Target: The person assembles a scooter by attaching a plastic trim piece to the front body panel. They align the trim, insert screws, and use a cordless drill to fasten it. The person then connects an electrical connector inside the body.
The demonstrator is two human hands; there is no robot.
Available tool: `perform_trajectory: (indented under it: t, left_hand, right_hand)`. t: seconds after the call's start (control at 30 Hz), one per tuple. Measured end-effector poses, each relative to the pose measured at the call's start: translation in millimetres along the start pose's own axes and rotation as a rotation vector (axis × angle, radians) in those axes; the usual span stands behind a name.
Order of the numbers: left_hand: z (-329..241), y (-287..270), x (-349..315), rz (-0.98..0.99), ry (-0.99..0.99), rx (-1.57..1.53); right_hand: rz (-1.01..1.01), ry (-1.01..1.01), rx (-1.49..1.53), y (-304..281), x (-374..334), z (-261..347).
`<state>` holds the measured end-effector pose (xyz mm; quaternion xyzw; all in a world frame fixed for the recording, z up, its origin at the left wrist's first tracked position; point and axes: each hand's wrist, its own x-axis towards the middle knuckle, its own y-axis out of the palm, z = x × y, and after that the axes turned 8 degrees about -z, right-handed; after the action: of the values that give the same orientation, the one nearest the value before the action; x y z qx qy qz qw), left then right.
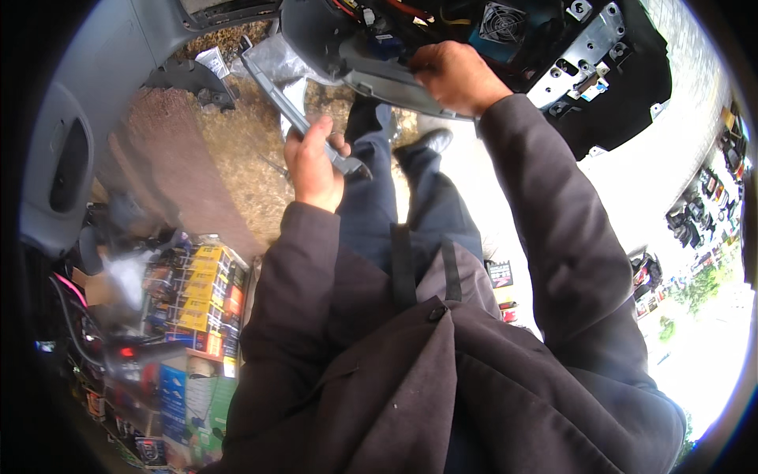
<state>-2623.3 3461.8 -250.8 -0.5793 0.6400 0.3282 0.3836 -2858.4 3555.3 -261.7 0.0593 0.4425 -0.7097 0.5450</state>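
My left hand (314, 162) is closed round the near end of a long grey plastic trim strip (276, 99), which slants up and away to the left. My right hand (459, 77) is at the edge of a dark grey plastic housing (395, 85), fingers curled inward over its opening. What those fingers grip, if anything, is hidden behind the hand. Inside the opening are coloured wires (407, 9) and a square fan (503, 22). To the right of the hand, a silver metal bracket (584, 55) with holes is fixed to the unit.
A grey door panel (63, 150) curves along the left side. Stacked cartons (201, 292) stand at the lower left. Clear plastic wrapping (288, 59) and a dark plastic piece (189, 81) lie beyond my left hand. Assorted dark parts (703, 205) line the far right.
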Motion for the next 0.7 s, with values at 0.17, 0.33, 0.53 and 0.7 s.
perform_trajectory:
  t: [0.17,0.33,0.53,0.7]
  left_hand:
    - [24,-23,-18,0.007,-0.018,-0.062]
    - [48,-44,-33,-0.013,-0.027,-0.161]
    - [66,-57,-47,-0.037,-0.033,-0.257]
    - [74,-61,-54,-0.041,-0.039,-0.317]
  right_hand:
    - [0.068,-0.020,-0.013,-8,9,-6]
    - [0.059,-0.073,-0.101,-4,13,-7]
    - [0.084,-0.112,-0.127,-6,12,-4]
    - [0.087,-0.107,-0.055,-6,9,-5]
